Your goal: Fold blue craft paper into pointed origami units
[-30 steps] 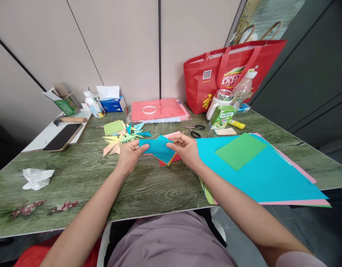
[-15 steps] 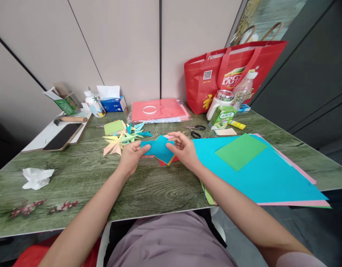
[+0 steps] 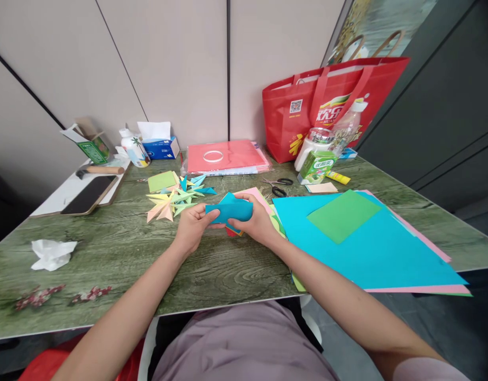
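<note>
Between my two hands is a small blue piece of paper (image 3: 229, 210), bent into a band-like strip. My left hand (image 3: 193, 226) pinches its left end between thumb and fingers. At the right end, my right hand (image 3: 256, 219) grips it with the thumb low in front and the fingers along the top. Under and behind it lie coloured paper sheets, with a pink sheet (image 3: 255, 194) showing past my right hand. To the left, a cluster of folded paper pieces (image 3: 176, 198) in yellow, green, peach and blue rests on the table.
Large blue sheets (image 3: 347, 254) lie at right with a green square (image 3: 344, 216) on top. Scissors (image 3: 279, 186), a juice carton (image 3: 317, 167), a jar (image 3: 307, 153) and a red bag (image 3: 285, 124) stand behind. A hammer (image 3: 103, 170), phone (image 3: 89, 196) and crumpled tissue (image 3: 53, 254) are at left.
The blue paper now looks bent over into a narrower strip. My right hand has moved slightly left and down, its thumb lower, uncovering more of the pink sheet.
</note>
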Action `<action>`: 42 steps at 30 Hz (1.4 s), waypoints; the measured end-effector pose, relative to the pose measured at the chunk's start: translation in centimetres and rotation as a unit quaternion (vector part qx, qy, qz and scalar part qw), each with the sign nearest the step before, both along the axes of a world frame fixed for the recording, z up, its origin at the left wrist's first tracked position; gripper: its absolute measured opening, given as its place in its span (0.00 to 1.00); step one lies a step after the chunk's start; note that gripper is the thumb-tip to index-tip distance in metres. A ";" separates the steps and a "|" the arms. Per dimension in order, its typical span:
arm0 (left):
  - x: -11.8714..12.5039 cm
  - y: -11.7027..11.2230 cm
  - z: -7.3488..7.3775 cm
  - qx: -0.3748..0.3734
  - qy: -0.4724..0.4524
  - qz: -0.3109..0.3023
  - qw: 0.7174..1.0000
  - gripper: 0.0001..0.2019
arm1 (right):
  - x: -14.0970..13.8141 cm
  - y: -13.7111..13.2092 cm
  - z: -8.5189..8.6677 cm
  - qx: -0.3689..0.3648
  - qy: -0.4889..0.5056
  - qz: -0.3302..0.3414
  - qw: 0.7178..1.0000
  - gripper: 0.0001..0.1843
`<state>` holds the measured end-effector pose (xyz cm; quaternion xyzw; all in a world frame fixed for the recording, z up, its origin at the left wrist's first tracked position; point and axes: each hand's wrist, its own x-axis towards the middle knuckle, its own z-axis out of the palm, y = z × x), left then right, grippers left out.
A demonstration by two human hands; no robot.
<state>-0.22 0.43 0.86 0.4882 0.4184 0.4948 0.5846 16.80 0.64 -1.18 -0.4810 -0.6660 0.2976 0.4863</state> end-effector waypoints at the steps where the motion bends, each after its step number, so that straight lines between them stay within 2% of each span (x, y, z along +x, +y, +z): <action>1: 0.0 0.0 0.0 -0.002 0.000 0.002 1.000 0.16 | 0.0 0.0 -0.1 -0.004 0.002 0.001 1.000 0.31; 5: 0.0 0.1 0.0 -0.006 -0.012 0.013 1.000 0.16 | 0.0 0.1 -0.4 -0.046 0.062 0.024 0.997 0.27; 10: -0.2 0.3 0.4 -0.001 -0.019 0.039 0.999 0.16 | 0.1 0.6 -0.4 -0.118 0.163 0.050 0.978 0.26; 14: -0.9 0.7 1.0 0.029 -0.026 0.091 0.995 0.18 | 1.0 1.4 -0.2 -0.118 0.218 0.011 0.969 0.23; 17: -1.2 0.9 1.1 0.025 -0.018 0.087 0.996 0.18 | 1.3 1.7 -0.3 -0.130 0.235 0.020 0.963 0.24; 20: -1.1 0.8 0.9 0.018 -0.005 0.081 0.997 0.19 | 0.9 1.5 -0.5 -0.153 0.237 0.091 0.955 0.28; 22: -1.0 0.8 0.7 0.018 0.003 0.073 0.997 0.20 | 0.5 1.3 -0.6 -0.149 0.229 0.112 0.955 0.29; 27: -0.8 0.7 0.3 0.016 0.011 0.051 0.999 0.19 | 0.2 1.2 -0.7 -0.141 0.220 0.098 0.960 0.25; 35: -1.3 0.9 0.7 0.029 0.001 0.081 0.996 0.19 | 0.8 1.9 -0.7 -0.135 0.261 0.003 0.956 0.20; 38: -1.1 0.7 0.4 0.018 0.028 0.051 0.998 0.20 | 0.6 1.7 -0.4 -0.109 0.253 0.029 0.961 0.20; 42: -0.3 0.2 -0.1 -0.011 0.061 -0.002 0.998 0.19 | 0.3 0.9 -0.1 -0.090 0.171 0.076 0.978 0.29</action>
